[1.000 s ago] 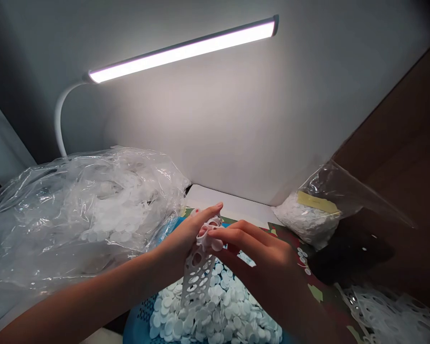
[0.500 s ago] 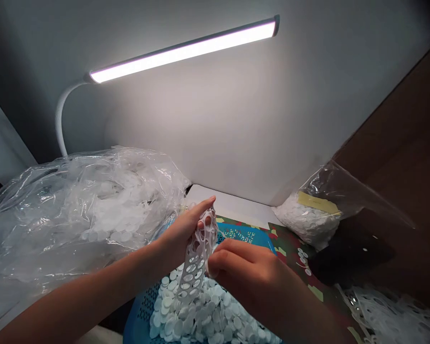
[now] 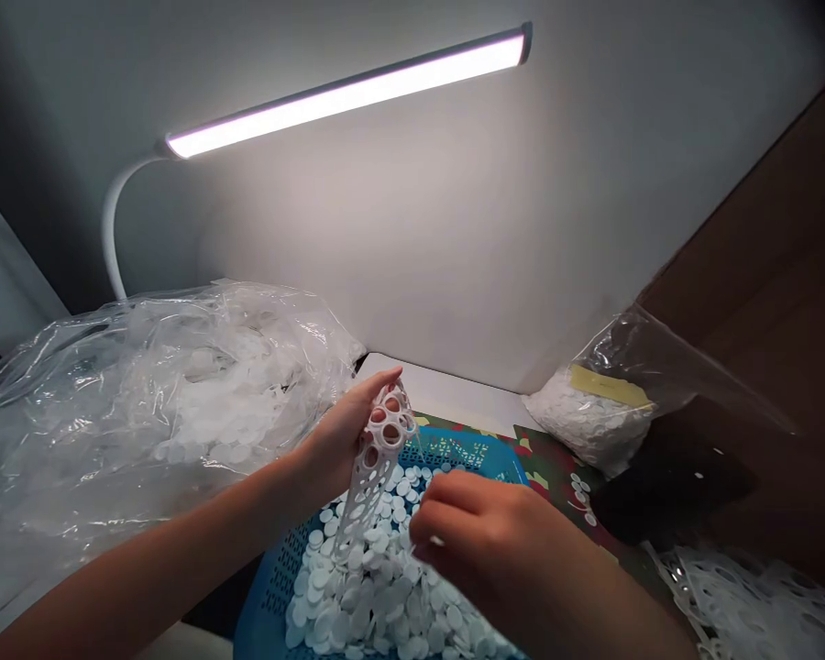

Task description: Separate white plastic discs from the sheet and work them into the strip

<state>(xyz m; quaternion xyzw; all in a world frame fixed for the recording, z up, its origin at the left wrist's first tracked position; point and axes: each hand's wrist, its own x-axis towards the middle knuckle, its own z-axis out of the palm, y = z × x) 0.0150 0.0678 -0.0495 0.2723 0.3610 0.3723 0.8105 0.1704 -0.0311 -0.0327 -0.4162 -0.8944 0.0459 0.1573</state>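
The basket (image 3: 482,451) is blue plastic, its wall an open mesh with a dull sheen. The discs (image 3: 378,591) heaped in it are matt white, soft-looking, foam or felt, I can't tell which. The strip (image 3: 375,463) above it is the same matt white stuff, limp and punched with holes. Left of the basket, the big bag (image 3: 144,394) is thin clear film, crinkled and glossy. Right of it, a smaller bag (image 3: 660,353) is like film with a yellowish papery label (image 3: 609,387). Beyond, the board (image 3: 784,275) is brown and matt. The lamp (image 3: 344,92) overhead has a smooth white neck (image 3: 112,220).
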